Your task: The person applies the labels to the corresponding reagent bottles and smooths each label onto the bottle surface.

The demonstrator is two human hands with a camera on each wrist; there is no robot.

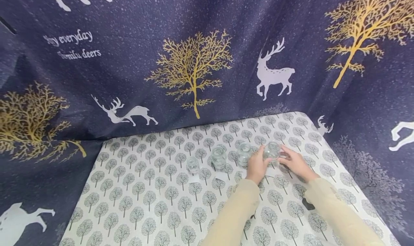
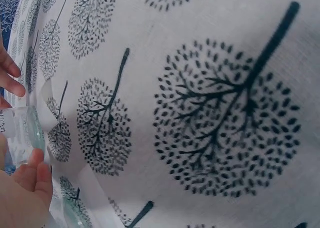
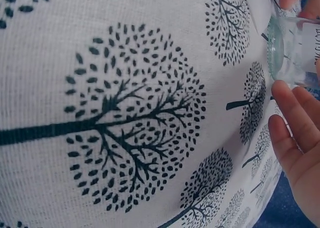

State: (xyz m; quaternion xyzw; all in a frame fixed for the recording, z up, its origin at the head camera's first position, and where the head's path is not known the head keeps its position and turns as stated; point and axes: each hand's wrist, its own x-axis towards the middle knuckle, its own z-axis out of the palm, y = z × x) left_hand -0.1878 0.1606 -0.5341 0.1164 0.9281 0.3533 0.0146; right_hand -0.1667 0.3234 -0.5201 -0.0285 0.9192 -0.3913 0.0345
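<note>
A clear glass jar (image 1: 272, 149) stands at the right end of a row of jars, between the two hands. A white label with dark writing shows on it in the right wrist view. My left hand (image 1: 256, 165) holds the jar from the left, with its fingers bent against the glass near the base. On the other side, my right hand (image 1: 293, 162) has its fingers extended, fingertips right at the glass. Just left of the left hand stands another clear jar (image 1: 244, 153), partly overlapped by that hand.
Further left on the tree-print cloth (image 1: 145, 195) are a greenish glass jar (image 1: 219, 156) and a smaller jar (image 1: 193, 165). White paper slips (image 1: 221, 176) lie in front of the jars. A dark blue deer-print curtain (image 1: 129, 77) hangs behind the table.
</note>
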